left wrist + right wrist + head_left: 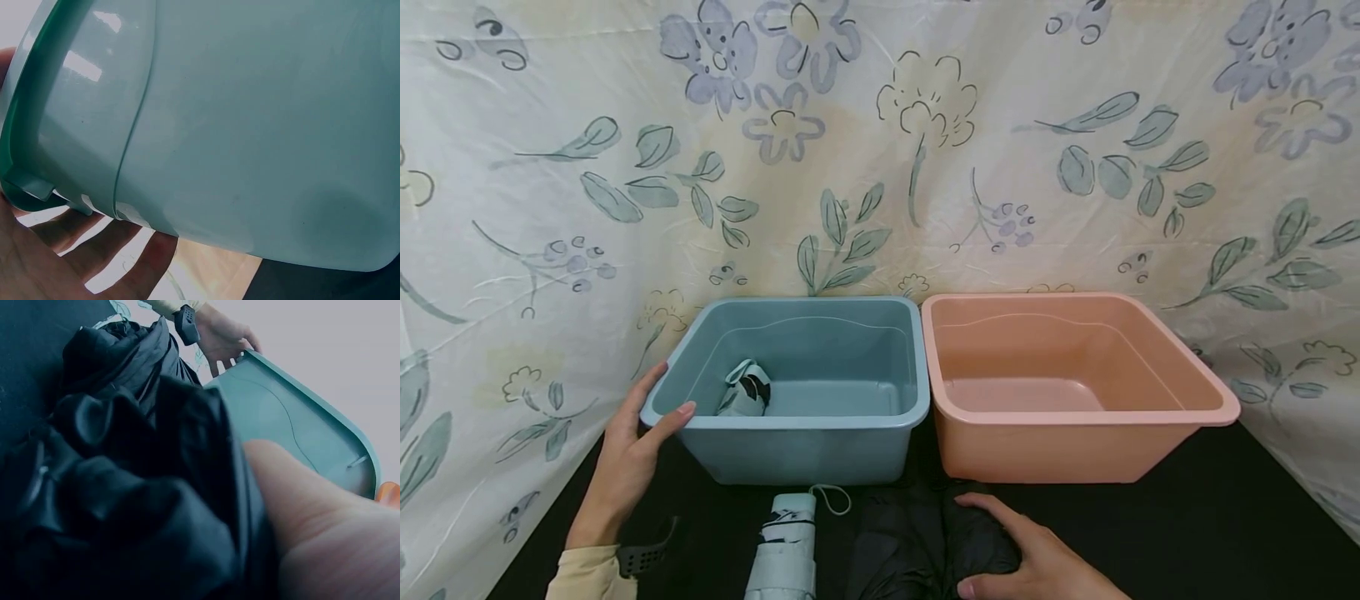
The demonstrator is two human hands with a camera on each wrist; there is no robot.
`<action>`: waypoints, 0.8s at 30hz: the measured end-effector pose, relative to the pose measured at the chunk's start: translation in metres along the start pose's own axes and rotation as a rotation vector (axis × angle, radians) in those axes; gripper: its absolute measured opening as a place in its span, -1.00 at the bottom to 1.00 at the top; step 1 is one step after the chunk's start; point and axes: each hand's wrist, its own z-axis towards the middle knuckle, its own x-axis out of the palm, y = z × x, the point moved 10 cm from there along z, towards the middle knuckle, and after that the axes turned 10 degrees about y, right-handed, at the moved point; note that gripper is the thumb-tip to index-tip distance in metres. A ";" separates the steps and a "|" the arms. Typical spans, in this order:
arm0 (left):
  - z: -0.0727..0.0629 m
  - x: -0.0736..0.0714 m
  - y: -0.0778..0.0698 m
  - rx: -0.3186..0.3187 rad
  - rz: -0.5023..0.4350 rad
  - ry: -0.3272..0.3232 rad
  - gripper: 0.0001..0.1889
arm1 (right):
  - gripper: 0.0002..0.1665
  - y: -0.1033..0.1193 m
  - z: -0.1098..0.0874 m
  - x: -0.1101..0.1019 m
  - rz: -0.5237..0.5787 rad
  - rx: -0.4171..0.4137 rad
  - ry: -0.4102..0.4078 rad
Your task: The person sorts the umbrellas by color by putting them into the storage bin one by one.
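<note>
Left: my fingers [643,387] pinched the rim of the blue bin [797,422] | Right: my fingers [1000,511] held a puffy black bundle [977,542] | Where: bundle on the black tabletop [1187,525], in front of the bins, beside a folded pale umbrella [786,542] | Writing: umbrella had black marks I couldn't read | Also: pink bin [1082,417] sat right of blue

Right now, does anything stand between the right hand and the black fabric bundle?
Nothing visible does: the right hand holds the black fabric bundle directly. The pale umbrella lies farther left and the pink bin stands behind the bundle, so neither blocks the hand.
</note>
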 end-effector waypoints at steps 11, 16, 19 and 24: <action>-0.001 -0.001 -0.001 0.002 -0.003 0.004 -0.15 | -0.10 0.007 -0.004 -0.001 -0.034 -0.051 -0.057; -0.002 -0.001 -0.002 0.010 -0.003 0.003 -0.16 | -0.10 0.007 -0.004 -0.003 -0.036 -0.038 -0.087; -0.002 -0.001 -0.001 0.008 -0.005 0.004 -0.16 | -0.09 0.004 -0.002 -0.003 -0.026 -0.006 -0.092; -0.002 -0.001 -0.001 0.012 -0.003 0.001 -0.16 | -0.11 0.002 -0.001 -0.002 -0.024 0.008 -0.096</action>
